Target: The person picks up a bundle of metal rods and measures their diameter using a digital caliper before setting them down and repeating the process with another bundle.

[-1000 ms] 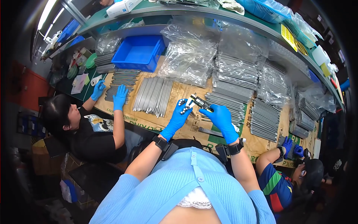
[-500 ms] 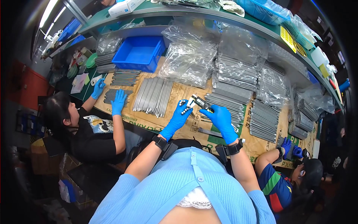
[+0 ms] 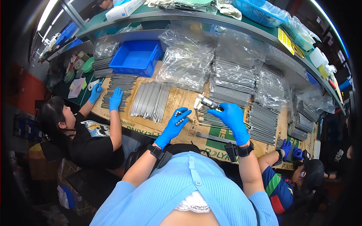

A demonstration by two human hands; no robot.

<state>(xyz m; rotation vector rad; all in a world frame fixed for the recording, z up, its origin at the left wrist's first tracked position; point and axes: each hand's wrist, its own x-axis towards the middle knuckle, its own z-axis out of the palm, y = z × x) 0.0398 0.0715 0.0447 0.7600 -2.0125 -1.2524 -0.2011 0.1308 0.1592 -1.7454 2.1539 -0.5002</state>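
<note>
My right hand (image 3: 233,119), in a blue glove, is closed around a digital caliper (image 3: 206,101). The caliper's jaws point left, toward my other hand, and stand apart from it. My left hand (image 3: 171,127), gloved too, curls around several thin metal rods (image 3: 179,116) whose round ends show between the fingers. Their lengths are mostly hidden from this angle. Beneath my right hand lie dark metal rods (image 3: 211,119) on the brown paper. A flat grey bar (image 3: 213,137) rests near the table's front edge.
Silver rods (image 3: 150,101) lie in a row left of centre. A blue bin (image 3: 136,58) and bagged rods (image 3: 186,67) line the back, under a shelf (image 3: 181,16). Co-workers sit on both sides, with gloved hands (image 3: 115,99) on rods at left and darker gloves (image 3: 286,148) at right.
The caliper has moved away from the rods in my left hand, and the gap between my hands has widened. My left hand has shifted down and left. The left co-worker's hands have moved slightly.
</note>
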